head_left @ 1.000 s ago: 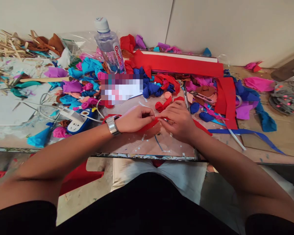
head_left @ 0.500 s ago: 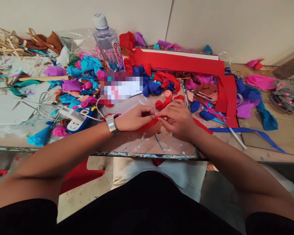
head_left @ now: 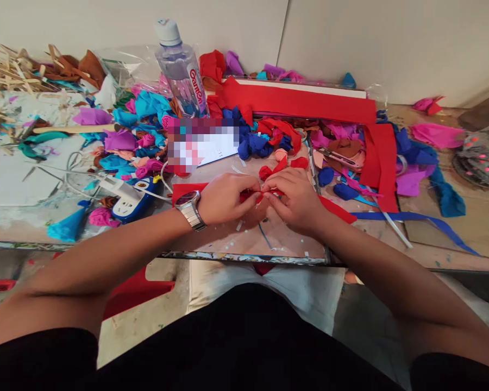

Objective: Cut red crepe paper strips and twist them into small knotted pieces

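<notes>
Over the table's front middle, my left hand (head_left: 230, 200) and my right hand (head_left: 295, 200) meet with their fingertips nearly touching. Both are closed, pinching a strip of red crepe paper (head_left: 337, 209) between thumbs and fingers. Red paper shows left of my left wrist as well as beyond my right hand; its middle is mostly hidden by my fingers. A wristwatch (head_left: 190, 209) is on my left wrist. Just behind my right hand lie small crumpled red paper pieces (head_left: 277, 167).
A water bottle (head_left: 182, 76) stands at the back, near a partly blurred white sheet (head_left: 218, 146). To the left are a power strip (head_left: 130, 203) with cables and green-handled pliers (head_left: 32, 146). A utility knife (head_left: 340, 157) lies right, among coloured paper scraps. A red paper sheet (head_left: 297, 103) lies behind.
My left hand has turned, bringing the watch face into view and uncovering more red paper beside the wrist. The fingertips of both hands have shifted slightly on the red strip.
</notes>
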Demonstrator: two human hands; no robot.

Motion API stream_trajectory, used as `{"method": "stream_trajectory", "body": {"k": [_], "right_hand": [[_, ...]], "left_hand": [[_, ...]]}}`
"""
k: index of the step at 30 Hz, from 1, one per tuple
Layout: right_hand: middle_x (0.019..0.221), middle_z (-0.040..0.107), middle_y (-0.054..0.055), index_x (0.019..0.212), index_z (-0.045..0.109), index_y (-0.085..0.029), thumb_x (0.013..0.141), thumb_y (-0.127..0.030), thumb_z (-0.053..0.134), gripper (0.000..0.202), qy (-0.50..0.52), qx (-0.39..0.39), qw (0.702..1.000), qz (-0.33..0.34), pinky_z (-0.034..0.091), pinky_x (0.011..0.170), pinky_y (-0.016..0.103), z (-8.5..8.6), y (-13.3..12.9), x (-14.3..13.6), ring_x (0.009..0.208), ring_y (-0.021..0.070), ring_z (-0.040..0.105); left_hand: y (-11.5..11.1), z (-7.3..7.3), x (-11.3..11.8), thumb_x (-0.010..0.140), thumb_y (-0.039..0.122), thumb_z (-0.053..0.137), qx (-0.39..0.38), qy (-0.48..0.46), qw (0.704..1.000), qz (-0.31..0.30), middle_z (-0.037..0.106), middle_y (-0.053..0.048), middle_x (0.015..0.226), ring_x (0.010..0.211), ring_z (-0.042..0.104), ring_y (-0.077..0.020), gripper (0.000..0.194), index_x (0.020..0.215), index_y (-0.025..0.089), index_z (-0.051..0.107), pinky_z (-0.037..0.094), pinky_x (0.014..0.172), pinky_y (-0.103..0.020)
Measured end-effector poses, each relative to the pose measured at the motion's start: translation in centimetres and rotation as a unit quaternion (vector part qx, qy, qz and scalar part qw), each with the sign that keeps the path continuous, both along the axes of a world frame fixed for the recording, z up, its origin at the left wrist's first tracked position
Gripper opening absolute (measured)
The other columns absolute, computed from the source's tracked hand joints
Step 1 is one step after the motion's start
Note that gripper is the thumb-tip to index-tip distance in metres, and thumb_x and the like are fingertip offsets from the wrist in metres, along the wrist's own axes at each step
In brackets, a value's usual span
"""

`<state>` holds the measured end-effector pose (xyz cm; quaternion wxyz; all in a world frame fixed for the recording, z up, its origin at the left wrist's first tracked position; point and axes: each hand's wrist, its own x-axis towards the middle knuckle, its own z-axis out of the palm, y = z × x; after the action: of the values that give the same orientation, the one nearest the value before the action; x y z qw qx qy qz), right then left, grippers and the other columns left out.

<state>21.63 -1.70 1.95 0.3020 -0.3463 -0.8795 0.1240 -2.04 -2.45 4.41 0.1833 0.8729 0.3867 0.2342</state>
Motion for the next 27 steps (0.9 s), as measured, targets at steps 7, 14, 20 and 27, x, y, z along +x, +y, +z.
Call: {"method": "stream_trajectory", "body": {"k": [7, 14, 20, 27], "right_hand": [[0.107, 0.075, 0.009, 0.098, 0.062, -0.023, 0.103, -0.026, 0.055, 0.009, -0.027, -0.036, 0.999, 0.005, 0.039, 0.097, 0.048, 0.24, -0.11, -0.42, 0.106, 0.0304, 0.061], [0.106, 0.078, 0.006, 0.101, 0.069, -0.024, 0.099, -0.024, 0.065, 0.004, 0.007, -0.008, 1.000, 0.011, 0.039, 0.100, 0.049, 0.34, -0.06, 0.07, 0.110, 0.0306, 0.063], [0.102, 0.078, 0.005, 0.096, 0.068, -0.024, 0.099, -0.024, 0.063, 0.006, 0.012, -0.004, 1.000, 0.009, 0.039, 0.100, 0.049, 0.62, -0.21, -0.04, 0.109, 0.0301, 0.064], [0.101, 0.078, 0.005, 0.097, 0.067, -0.025, 0.099, -0.024, 0.062, 0.005, 0.037, 0.002, 0.999, -0.003, 0.041, 0.099, 0.048, 0.59, -0.08, 0.11, 0.104, 0.0287, 0.065]], "left_hand": [[-0.54, -0.13, 0.06, 0.104, 0.031, 0.054, 0.050, 0.057, 0.997, 0.005, 0.079, -0.007, 0.100, 0.083, 0.072, -0.0207, 0.023, 0.106, 0.020, 0.074, 0.044, 0.069, -0.032], [-0.38, -0.38, -0.10, 0.103, 0.030, 0.055, 0.037, 0.039, 0.999, 0.001, 0.079, -0.005, 0.098, 0.086, 0.072, -0.0207, 0.021, 0.105, 0.021, 0.074, 0.045, 0.073, -0.032], [-0.37, -0.42, 0.00, 0.102, 0.029, 0.055, 0.026, 0.022, 0.999, -0.006, 0.078, -0.004, 0.095, 0.084, 0.070, -0.0206, 0.019, 0.104, 0.020, 0.072, 0.045, 0.075, -0.033], [-0.07, 0.07, -0.19, 0.097, 0.023, 0.048, 0.006, 0.028, 1.000, 0.007, 0.074, -0.005, 0.085, 0.079, 0.068, -0.0224, 0.024, 0.100, 0.020, 0.071, 0.043, 0.074, -0.036]]}}
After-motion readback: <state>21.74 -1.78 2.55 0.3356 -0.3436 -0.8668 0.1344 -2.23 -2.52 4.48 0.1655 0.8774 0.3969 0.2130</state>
